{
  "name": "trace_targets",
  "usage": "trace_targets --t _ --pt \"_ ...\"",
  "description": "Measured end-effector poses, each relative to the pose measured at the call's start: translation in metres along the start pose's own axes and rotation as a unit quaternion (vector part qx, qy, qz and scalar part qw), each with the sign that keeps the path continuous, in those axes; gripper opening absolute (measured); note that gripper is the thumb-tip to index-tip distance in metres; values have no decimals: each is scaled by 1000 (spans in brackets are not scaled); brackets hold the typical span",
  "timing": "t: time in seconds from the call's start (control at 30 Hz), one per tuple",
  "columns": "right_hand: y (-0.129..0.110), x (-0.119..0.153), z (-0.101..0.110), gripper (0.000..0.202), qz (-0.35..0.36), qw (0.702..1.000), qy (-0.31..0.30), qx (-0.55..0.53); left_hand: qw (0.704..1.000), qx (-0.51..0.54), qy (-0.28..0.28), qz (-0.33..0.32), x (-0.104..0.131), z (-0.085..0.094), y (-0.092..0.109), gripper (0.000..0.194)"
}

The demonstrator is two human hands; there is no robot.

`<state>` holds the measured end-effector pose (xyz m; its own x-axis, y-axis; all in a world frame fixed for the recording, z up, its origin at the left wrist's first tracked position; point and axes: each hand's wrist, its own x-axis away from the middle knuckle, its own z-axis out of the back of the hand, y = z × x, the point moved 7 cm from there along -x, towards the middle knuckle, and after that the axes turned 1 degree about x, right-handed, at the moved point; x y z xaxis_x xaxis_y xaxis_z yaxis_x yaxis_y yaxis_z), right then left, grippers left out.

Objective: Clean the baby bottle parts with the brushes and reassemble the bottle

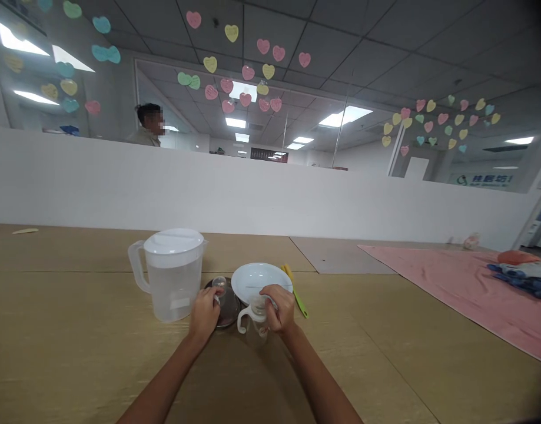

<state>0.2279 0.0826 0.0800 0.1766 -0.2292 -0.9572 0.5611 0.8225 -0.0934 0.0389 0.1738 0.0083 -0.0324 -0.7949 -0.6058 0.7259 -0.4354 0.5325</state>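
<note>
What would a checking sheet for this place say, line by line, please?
Surface: tan surface, seams showing.
Main things: clear bottle with white handle; white bowl; lidded pitcher; dark round tray.
Clutter: green-handled utensil beside the bowl; pink cloth at right.
Grips: left grip on a clear rounded piece; right grip at the bottle's upper right.
Cables: nothing seen.
Surroundings: white low wall; heart-shaped notes; person beyond the wall.

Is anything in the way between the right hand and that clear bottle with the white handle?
Nothing visible: the right hand is at the top of the clear bottle. The white bowl sits just beyond it, and the jug stands off to the left, so neither is in between.
</note>
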Motion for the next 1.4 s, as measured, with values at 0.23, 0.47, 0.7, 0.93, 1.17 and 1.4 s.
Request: trace_targets --t 0.23,0.47,0.7,0.93,1.17,1.4 --pt "-22 -5 10 27 67 993 73 65 951 75 229 -191 11 49 49 21" --pt "-36 -7 2 47 132 984 38 118 861 122 213 -445 58 50 113 21" --pt "-44 -2 1 39 151 983 81 68 847 138 209 -468 68 50 127 23" --pt "-41 5 6 39 142 976 136 90 883 148 180 -408 57 34 115 35" --pt "-51 0 -1 45 148 974 136 108 858 149 130 -473 46 34 102 43" --pt "-64 -6 -4 47 154 974 107 130 872 178 92 -447 39 34 96 35"
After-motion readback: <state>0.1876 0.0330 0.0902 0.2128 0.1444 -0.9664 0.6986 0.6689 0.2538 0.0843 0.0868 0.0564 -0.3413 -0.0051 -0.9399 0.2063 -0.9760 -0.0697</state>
